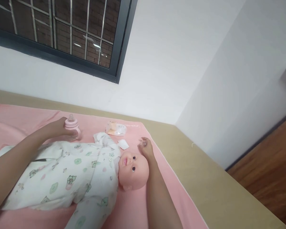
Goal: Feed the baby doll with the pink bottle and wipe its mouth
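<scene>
My left hand [57, 128] is wrapped around a pink baby bottle [71, 123] with a clear teat and a side handle. The bottle stands upright at the far side of the cloth. Past the top of the doll's head, my right hand [147, 149] has its fingers closed around a small clear rounded piece [144, 143], which looks like a bottle cap. A baby doll [134, 171] lies on its back between my arms, dressed in a white printed outfit [69, 171]. My left forearm crosses over the outfit's lower part.
A pink cloth [131, 206] covers much of the wooden surface [188, 165]. Near its far edge lie a soft printed packet [115, 128] and a small white folded piece [123, 144]. Behind are a white wall [152, 79] and a barred window [62, 28].
</scene>
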The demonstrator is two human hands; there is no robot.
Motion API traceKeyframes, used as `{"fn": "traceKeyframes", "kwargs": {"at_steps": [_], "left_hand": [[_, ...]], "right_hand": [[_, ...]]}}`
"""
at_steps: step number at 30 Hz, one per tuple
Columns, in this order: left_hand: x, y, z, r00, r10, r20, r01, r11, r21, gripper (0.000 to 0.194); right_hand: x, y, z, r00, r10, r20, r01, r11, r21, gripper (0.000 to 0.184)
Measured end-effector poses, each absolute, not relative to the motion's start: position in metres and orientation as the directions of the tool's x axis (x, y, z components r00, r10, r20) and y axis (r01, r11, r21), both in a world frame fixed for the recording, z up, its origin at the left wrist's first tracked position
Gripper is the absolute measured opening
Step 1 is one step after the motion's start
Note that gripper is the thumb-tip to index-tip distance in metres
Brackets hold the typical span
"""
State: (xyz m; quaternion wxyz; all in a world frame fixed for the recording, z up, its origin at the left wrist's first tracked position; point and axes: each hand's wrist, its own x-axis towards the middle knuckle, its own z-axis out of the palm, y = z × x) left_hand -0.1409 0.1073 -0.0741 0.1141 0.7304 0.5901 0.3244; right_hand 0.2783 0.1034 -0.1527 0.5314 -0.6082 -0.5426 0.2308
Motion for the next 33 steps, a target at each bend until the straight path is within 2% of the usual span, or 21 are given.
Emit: {"fn": "traceKeyframes", "kwargs": {"at_steps": [4,8,10,17,21,25,30,33], "left_hand": [[-0.137,0.11,-0.066,0.018,0.976,0.217,0.843,-0.132,0.522,0.032],[-0.141,0.117,-0.065,-0.008,0.98,0.198,0.868,-0.092,0.487,0.033],[-0.143,0.117,-0.062,-0.049,0.974,0.22,0.863,-0.07,0.501,0.041],[-0.128,0.094,-0.029,-0.125,0.957,0.261,0.656,-0.118,0.746,0.066],[-0.111,0.08,-0.01,-0.083,0.966,0.245,0.462,-0.18,0.869,0.073],[-0.097,0.072,-0.002,-0.007,0.973,0.229,0.359,-0.212,0.909,0.076],[-0.081,0.056,0.006,0.073,0.972,0.224,0.403,-0.235,0.885,0.075],[-0.071,0.042,0.013,0.133,0.952,0.277,0.484,-0.306,0.819,0.069]], "right_hand": [[0.28,0.104,-0.156,0.278,0.894,0.351,0.514,0.17,-0.84,0.048],[0.281,0.105,-0.158,0.266,0.888,0.374,0.572,0.167,-0.803,0.048],[0.282,0.106,-0.158,0.271,0.886,0.376,0.585,0.159,-0.795,0.051],[0.281,0.106,-0.158,0.395,0.852,0.343,0.586,0.053,-0.809,0.065],[0.28,0.105,-0.153,0.446,0.853,0.27,0.429,0.061,-0.901,0.066],[0.275,0.105,-0.126,0.46,0.833,0.306,0.295,0.182,-0.938,0.072],[0.245,0.087,-0.055,0.402,0.772,0.491,0.158,0.47,-0.868,0.078],[0.213,0.059,-0.012,0.283,0.766,0.577,0.034,0.593,-0.804,0.074]]}}
